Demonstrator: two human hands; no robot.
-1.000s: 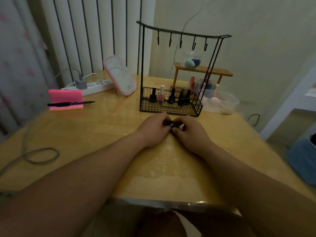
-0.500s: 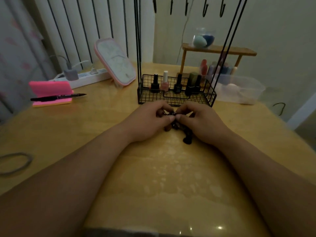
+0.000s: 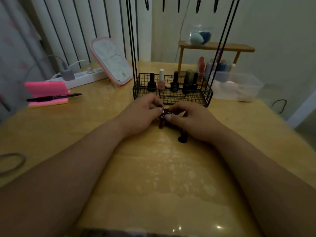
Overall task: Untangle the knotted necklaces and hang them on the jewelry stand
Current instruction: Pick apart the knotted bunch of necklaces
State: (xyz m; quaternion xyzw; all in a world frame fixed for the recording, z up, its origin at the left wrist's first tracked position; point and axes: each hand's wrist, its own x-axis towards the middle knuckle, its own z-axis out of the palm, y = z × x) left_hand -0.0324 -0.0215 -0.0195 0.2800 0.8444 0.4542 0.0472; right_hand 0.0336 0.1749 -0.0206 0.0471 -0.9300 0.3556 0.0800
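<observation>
The jewelry stand (image 3: pixel 132 48) rises at the far middle of the tabletop (image 3: pixel 162 178), its thin black posts running up to a row of bare hooks (image 3: pixel 178 6) at the top edge of the view, and its wire basket base holds several nail polish bottles (image 3: pixel 161 81) standing upright. Just in front of that basket, both hands meet over the knotted necklaces (image 3: pixel 163 114), a dark beaded bundle held a little above the wood. The left hand (image 3: pixel 142 116) has its grip clamped on the knot, thumb and forefinger pinching it from the left. The right hand (image 3: pixel 190 121) pinches the same knot from the other side, fingertips almost touching those of the left. A dark strand hangs down under the right hand and its end lies on the tabletop in front of the stand. Left of the stand a pink-framed mirror (image 3: pixel 111 60) leans back, with a white power strip (image 3: pixel 83 78) beyond it and, further left, a pink notepad (image 3: pixel 46 89) with a black pen (image 3: pixel 54 97) lying across it. Behind the stand is a small wooden shelf (image 3: pixel 216 48) carrying a clear jar (image 3: pixel 201 35) of sponges. To the right of the stand sits a clear plastic box (image 3: pixel 239 85).
</observation>
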